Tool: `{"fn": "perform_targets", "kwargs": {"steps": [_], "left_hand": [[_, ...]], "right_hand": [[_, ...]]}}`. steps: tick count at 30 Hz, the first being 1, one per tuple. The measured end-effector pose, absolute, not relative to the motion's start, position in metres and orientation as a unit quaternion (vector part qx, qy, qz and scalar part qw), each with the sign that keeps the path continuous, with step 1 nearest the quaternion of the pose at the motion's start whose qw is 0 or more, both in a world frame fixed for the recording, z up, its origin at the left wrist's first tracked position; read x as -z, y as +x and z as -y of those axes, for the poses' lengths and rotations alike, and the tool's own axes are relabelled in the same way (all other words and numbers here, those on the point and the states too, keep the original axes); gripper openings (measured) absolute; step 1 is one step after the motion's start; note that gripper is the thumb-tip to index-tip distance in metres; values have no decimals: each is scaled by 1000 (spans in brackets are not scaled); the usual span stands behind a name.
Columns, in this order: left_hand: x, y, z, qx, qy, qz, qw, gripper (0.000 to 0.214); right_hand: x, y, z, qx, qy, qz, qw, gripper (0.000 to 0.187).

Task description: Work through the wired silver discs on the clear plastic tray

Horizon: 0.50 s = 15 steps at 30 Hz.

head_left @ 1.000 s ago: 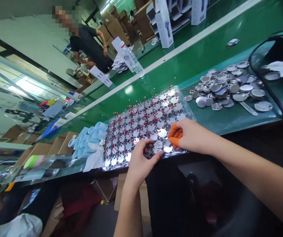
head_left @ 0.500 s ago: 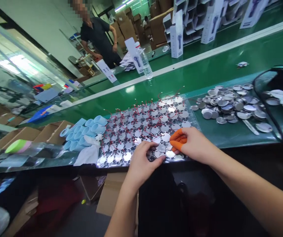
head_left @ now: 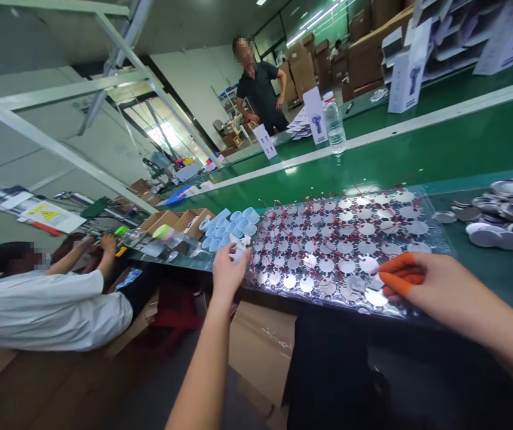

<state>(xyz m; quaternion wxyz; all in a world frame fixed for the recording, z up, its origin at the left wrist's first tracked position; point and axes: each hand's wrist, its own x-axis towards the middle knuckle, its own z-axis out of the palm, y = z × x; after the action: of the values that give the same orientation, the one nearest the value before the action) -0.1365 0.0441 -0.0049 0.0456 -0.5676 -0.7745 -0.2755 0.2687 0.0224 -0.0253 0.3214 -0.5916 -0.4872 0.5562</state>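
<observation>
two orange-capped fingers (head_left: 397,278) of right hand (head_left: 439,289) pinch disc (head_left: 375,282); left hand (head_left: 227,272) grips wipe (head_left: 239,255).

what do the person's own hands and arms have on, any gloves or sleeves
Both forearms are bare, with no sleeves, watch or bands in view. The right hand wears smooth, unmarked orange rubber finger cots over at least two fingertips; the rest of it is uncovered. The left hand shows no glove or cots, and no ring can be seen from this side.
</observation>
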Motion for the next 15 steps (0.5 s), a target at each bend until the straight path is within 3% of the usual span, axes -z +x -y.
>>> {"fn": "perform_targets", "kwargs": {"steps": [6,10,15], "left_hand": [[-11,-161,-60,250,-533,806,64,24],[-31,-95,-23,339,-647,657,186,18],[-11,18,20,323,-811,483,69,22]], "right_hand": [[17,262,-21,-545,-573,511,336,9],[18,263,-21,-537,-571,526,331,9],[17,264,-20,-499,-582,542,344,9]]}}
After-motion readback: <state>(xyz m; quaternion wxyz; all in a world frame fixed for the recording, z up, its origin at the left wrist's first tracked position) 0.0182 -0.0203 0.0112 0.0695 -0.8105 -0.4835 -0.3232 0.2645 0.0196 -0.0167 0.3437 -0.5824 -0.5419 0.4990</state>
